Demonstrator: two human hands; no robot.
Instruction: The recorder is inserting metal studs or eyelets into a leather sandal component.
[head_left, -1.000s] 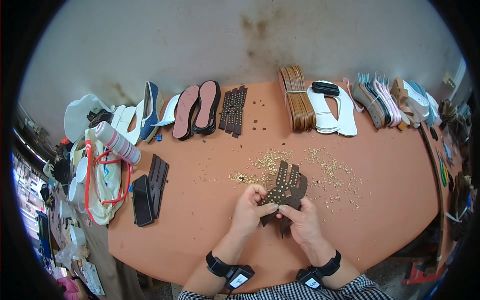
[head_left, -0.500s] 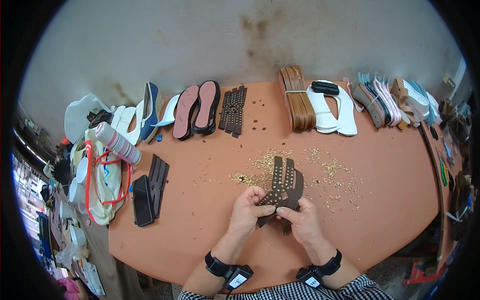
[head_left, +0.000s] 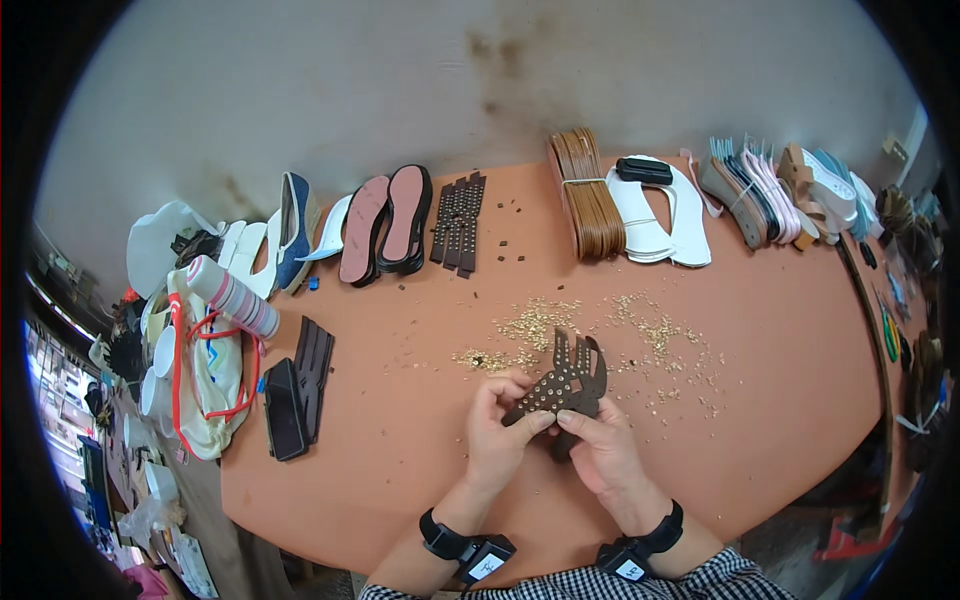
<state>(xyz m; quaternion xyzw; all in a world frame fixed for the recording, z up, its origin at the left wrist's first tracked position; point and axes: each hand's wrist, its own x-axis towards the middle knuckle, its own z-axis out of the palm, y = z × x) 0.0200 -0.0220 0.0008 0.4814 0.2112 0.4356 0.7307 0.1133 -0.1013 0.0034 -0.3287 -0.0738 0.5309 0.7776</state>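
Between my two hands is a dark brown shoe upper [head_left: 552, 387], cut into strips and dotted with small gold studs. My left hand [head_left: 500, 425] pinches its left edge, thumb on top and fingers curled behind. On the other edge, my right hand [head_left: 599, 440] grips it the same way, with the thumb tips close together. The strips point away from me, and a lower flap hangs below the thumbs. Loose gold studs [head_left: 535, 325] lie scattered on the table just beyond the upper, with more gold studs [head_left: 655, 335] to the right.
Along the back of the orange-brown table [head_left: 400, 500] stand pink-lined soles [head_left: 405, 215], studded brown strips [head_left: 460, 225], a tied tan bundle [head_left: 590, 200], white cutouts [head_left: 690, 225] and bundled wedge soles [head_left: 735, 205]. At left are a phone [head_left: 285, 410], brown strips [head_left: 315, 365] and a striped cup [head_left: 235, 300].
The studded upper has tilted, so its strips look shorter and bend more. Both hands keep hold of it and have shifted only slightly. The whole view has moved a little.
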